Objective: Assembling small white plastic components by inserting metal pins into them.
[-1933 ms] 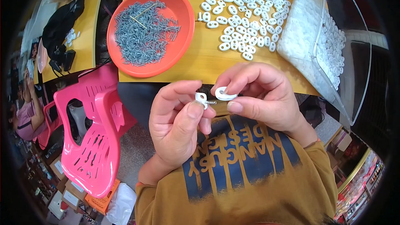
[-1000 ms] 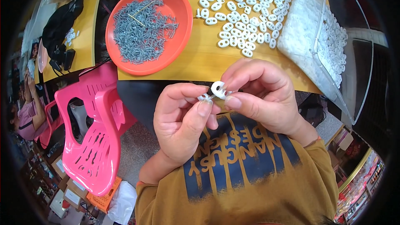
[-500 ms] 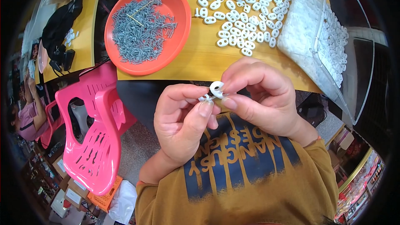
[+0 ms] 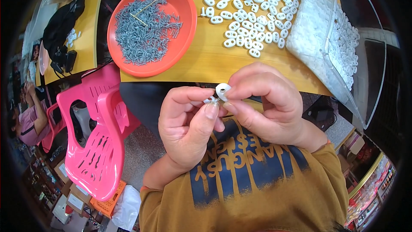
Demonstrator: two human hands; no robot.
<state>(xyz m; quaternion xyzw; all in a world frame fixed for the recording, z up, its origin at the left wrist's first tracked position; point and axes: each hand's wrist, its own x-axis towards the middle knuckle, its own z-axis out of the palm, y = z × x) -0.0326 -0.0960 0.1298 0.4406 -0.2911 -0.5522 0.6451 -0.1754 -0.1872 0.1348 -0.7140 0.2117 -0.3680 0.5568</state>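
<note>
Just past the table's front edge, my two hands meet over my lap. My right hand (image 4: pixel 268 99) pinches a white oval plastic piece with two holes (image 4: pixel 222 89) between thumb and fingertips. In the fingertips of my left hand (image 4: pixel 189 122) is a smaller-looking white plastic piece (image 4: pixel 210 99), mostly covered by the thumb. A short bit of grey metal, ribbed like a spring or screw, lies between the two white pieces. The fingers hide where it enters them.
On the wooden table, a red bowl (image 4: pixel 182 45) holds many small grey metal pieces. Loose white two-hole pieces (image 4: pixel 246 25) lie right of it. A clear plastic box (image 4: pixel 326 56) with more of them stands at the right. A pink chair (image 4: pixel 92 154) is on the left; another person (image 4: pixel 34 120) sits beyond.
The white piece in my right hand has tilted and moved slightly closer to the left one; less of the metal shows between them. The left hand has barely moved.
</note>
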